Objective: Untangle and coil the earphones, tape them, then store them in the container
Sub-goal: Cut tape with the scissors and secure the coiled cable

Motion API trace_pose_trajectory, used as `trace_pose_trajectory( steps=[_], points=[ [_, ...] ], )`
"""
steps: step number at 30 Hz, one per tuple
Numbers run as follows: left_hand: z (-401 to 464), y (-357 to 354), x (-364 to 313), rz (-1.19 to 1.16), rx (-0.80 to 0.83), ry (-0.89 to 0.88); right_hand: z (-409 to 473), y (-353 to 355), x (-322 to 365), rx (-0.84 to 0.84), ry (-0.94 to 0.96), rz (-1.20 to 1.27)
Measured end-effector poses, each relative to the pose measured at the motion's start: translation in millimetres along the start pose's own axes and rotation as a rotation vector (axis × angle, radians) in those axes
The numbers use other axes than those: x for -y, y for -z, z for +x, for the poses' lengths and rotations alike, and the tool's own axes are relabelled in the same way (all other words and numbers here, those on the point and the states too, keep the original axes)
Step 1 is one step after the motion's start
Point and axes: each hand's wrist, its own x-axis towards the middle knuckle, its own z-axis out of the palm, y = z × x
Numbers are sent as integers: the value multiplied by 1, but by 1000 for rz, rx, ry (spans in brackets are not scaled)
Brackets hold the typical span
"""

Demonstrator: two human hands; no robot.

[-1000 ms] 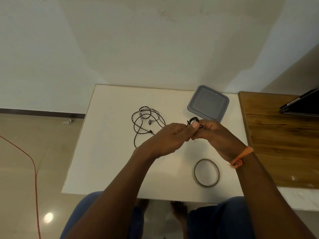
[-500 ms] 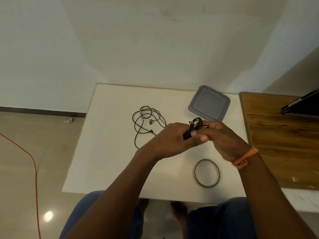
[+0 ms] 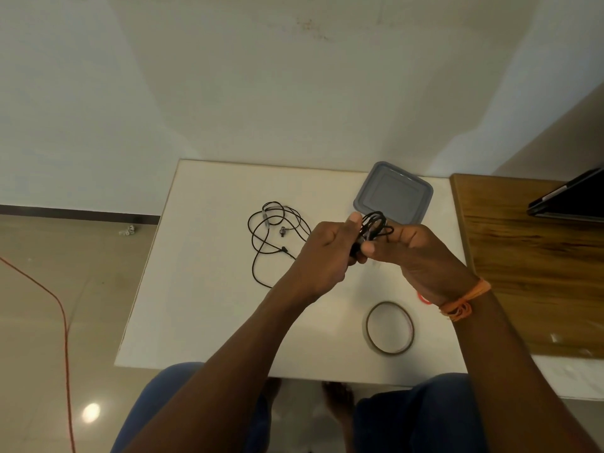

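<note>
A small coil of black earphone cable [image 3: 376, 225] is held above the white table [image 3: 209, 305], between both hands. My left hand [image 3: 322, 253] grips its lower end, thumb up beside the loops. My right hand [image 3: 415, 253] pinches the same coil from the right. A second black earphone set [image 3: 276, 235] lies loose and tangled on the table to the left of my hands. The grey container [image 3: 394, 192] with its lid on sits at the back of the table, just behind the coil. A roll of clear tape [image 3: 389, 327] lies near the front edge.
A wooden table [image 3: 536, 266] adjoins on the right, with a dark laptop-like device [image 3: 568, 199] at its far edge. An orange cable [image 3: 62, 318] runs across the floor on the left. White walls stand behind the table.
Both hands have shifted slightly right with the coil. The coil's loops now stand out more above my fingers, and my left thumb points upward.
</note>
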Motion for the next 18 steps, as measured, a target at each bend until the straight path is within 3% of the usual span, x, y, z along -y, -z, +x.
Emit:
trace_pose_trajectory(
  steps=[5, 13, 18],
  points=[
    [1, -2, 3, 26, -51, -52, -1, -3, 4, -72, 85, -130],
    [1, 3, 2, -164, 77, 129, -3, -15, 7, -190, 244, 60],
    [2, 6, 0, -162, 70, 52, -1, -20, 9, -112, 173, 250]
  ],
)
